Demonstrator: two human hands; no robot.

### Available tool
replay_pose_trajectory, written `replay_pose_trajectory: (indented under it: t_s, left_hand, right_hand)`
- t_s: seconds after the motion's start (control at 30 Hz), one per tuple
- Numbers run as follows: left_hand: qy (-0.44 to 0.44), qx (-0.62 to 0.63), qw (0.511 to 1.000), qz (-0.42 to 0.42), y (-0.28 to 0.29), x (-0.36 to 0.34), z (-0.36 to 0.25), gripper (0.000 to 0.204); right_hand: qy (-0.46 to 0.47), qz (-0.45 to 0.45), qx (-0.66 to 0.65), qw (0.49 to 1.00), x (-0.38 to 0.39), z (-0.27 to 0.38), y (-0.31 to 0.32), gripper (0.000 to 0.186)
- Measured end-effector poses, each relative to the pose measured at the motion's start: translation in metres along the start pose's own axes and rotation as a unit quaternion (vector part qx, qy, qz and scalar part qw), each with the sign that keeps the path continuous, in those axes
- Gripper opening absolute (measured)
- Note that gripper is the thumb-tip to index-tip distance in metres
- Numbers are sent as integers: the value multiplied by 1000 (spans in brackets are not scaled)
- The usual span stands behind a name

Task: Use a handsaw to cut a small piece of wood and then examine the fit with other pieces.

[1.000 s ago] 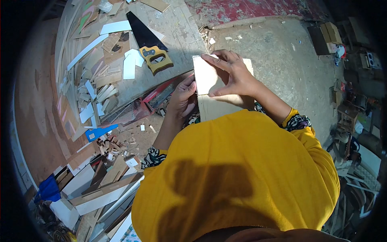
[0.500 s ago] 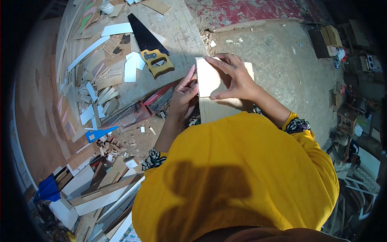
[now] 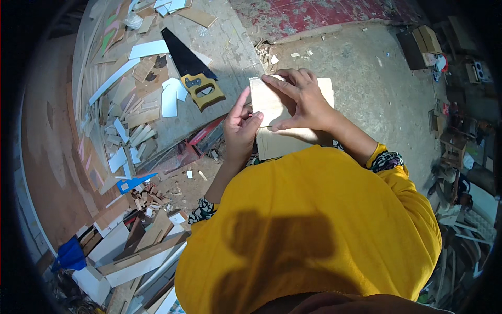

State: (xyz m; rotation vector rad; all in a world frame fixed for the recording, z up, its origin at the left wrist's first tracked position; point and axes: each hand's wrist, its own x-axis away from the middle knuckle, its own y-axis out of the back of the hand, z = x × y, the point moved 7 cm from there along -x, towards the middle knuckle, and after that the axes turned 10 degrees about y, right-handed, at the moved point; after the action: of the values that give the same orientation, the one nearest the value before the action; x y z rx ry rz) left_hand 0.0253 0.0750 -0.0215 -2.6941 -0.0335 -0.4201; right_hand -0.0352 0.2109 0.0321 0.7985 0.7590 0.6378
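A pale square piece of board lies over a larger light brown board held in front of my body, both sunlit in part. My right hand grips the square piece from above, fingertips on its top and thumb near its lower edge. At its left side, my left hand has the thumb on the lower left corner and the index finger raised beside the edge; its other fingers are partly hidden. To the left, a handsaw with a yellow handle and black blade lies on the worktable.
The worktable holds many offcuts and white strips. A blue tool lies below it at left, near a pile of long boards. Cardboard boxes and assorted clutter line the right side of the concrete floor.
The square piece has shifted slightly left and down. My left thumb has moved from beside the board onto its lower left corner. My right hand keeps its grip.
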Motion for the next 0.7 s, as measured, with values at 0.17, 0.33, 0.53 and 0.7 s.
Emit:
replay_pose_trajectory:
  t_s: [0.17, 0.33, 0.53, 0.7]
  left_hand:
    - [-77, -61, 994, -37, 3, -9, -18, 67]
    - [-108, -104, 988, -45, 12, -18, -25, 66]
    - [-66, -136, 988, -43, 22, -29, -13, 66]
    - [-22, -115, 992, -55, 31, -44, 8, 60]
  right_hand:
    - [-38, -76, -20, 996, -19, -23, 41, 91]
    - [-58, -40, -100, 992, -26, -42, 45, 58]
    - [-167, 14, -86, 982, -28, -58, 22, 45]
    - [-164, -30, -93, 982, -22, -80, 2, 33]
